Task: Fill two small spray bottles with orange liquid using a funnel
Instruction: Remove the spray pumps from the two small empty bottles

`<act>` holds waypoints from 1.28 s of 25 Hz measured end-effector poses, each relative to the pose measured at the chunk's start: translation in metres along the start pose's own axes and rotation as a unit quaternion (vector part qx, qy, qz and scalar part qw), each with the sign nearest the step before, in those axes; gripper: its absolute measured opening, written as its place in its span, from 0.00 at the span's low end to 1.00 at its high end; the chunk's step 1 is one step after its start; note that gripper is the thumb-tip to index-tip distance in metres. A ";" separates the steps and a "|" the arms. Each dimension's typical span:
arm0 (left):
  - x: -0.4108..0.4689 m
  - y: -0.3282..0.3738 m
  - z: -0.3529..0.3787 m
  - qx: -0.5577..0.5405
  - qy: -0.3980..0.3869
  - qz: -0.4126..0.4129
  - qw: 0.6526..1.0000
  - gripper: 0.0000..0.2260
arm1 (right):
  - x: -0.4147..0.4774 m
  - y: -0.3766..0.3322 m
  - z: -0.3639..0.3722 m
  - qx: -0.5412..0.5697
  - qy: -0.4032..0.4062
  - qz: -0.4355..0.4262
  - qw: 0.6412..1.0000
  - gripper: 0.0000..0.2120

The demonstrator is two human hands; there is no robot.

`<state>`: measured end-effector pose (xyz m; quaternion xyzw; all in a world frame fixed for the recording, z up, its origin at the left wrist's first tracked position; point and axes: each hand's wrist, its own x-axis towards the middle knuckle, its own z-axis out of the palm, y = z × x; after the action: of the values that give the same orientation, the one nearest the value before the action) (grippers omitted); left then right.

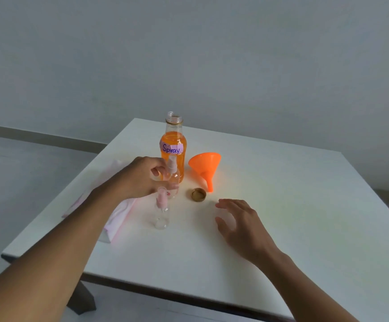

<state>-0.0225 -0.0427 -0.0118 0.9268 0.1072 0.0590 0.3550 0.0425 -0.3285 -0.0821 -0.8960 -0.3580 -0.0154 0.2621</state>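
From the head view, the white worktop (281,205) carries everything. There are two small spray bottles, both clear, empty-looking and with their pink pump tops on. The far spray bottle (173,180) stands just in front of the big bottle (174,145), and the near spray bottle (162,210) stands closer to the person, beside a folded cloth (119,205).

There is one big bottle, uncapped, labelled "Spray" and mostly full of orange liquid. One gold cap (198,194) lies beside it, and one orange funnel (204,166) lies on its side to the right.

The left hand (140,176) has its fingers curled at the far spray bottle's pump top. Blur hides whether it grips or only touches. The right hand (242,225) is spread and relaxed above the worktop, holding nothing.

The small bottles look light and tippy, likely thin plastic, so each is best held round the body while the top is twisted off. The big bottle is probably heavy and smooth, and is best taken round its middle. The funnel is stiff and light, and best lifted by its rim.
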 end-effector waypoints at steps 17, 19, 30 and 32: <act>-0.069 0.105 0.121 -0.122 -0.010 0.044 0.991 0.19 | -0.067 0.046 -0.046 0.188 -0.055 0.056 0.979 0.22; -0.061 0.104 0.128 -0.085 -0.025 0.033 0.996 0.23 | -0.066 0.047 -0.061 0.349 -0.031 0.107 0.931 0.20; -0.050 0.103 0.147 -0.158 -0.121 0.042 0.979 0.15 | -0.044 0.050 -0.067 0.439 0.050 0.100 0.891 0.08; -0.049 0.102 0.147 -0.194 -0.158 0.030 0.968 0.13 | -0.044 0.054 -0.068 0.451 0.040 0.080 0.888 0.06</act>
<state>-0.0271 -0.2238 -0.0539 0.8408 0.0083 -0.0577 0.5382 0.0560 -0.4221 -0.0579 -0.7058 -0.2424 0.1324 0.6524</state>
